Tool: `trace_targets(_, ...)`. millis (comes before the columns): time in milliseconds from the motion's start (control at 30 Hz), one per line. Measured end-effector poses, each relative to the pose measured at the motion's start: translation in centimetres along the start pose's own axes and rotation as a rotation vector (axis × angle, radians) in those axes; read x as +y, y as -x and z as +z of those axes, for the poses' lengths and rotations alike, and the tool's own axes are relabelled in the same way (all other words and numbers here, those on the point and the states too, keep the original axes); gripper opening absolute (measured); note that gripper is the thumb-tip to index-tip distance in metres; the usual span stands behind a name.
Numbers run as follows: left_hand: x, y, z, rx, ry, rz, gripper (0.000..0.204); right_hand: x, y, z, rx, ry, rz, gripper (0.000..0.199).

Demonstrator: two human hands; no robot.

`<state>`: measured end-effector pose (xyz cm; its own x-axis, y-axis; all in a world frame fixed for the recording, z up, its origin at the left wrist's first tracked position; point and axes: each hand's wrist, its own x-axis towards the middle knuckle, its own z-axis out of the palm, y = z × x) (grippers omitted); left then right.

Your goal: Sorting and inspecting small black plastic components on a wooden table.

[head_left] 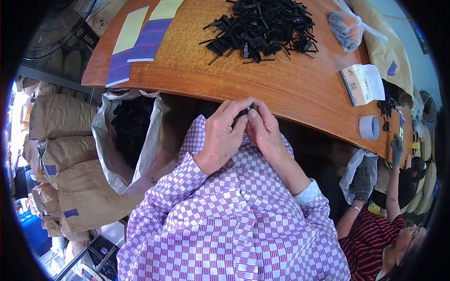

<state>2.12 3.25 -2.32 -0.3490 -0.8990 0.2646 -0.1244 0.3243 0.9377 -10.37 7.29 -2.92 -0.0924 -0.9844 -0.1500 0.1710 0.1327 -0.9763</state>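
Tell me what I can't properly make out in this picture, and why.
Head view: the full shape of the small black piece, mostly covered by the fingers of the left hand and right hand.
Head view: the far end of the black pile, cut off by the top edge.
Head view: single items inside the whitish sack, too dark to separate.
Head view: the whole fan, cropped by the dark rim.

A head-worn fisheye looks down closely over both hands (221,132).

Nothing legible; blurred packet (356,89) print
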Motion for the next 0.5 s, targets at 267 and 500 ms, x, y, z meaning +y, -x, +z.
trace_targets(267,-1.0,-0.2,-0.4,-0.017,-0.189,0.085,0.031,0.5,-1.0,-0.8,-0.128,0.067,0.072,0.027)
trace_targets(500,1.2,-1.0,-3.2,-0.028,0.463,-0.388,0.029,0.3,-0.4,-0.9,-0.062,0.049,-0.028,0.016)
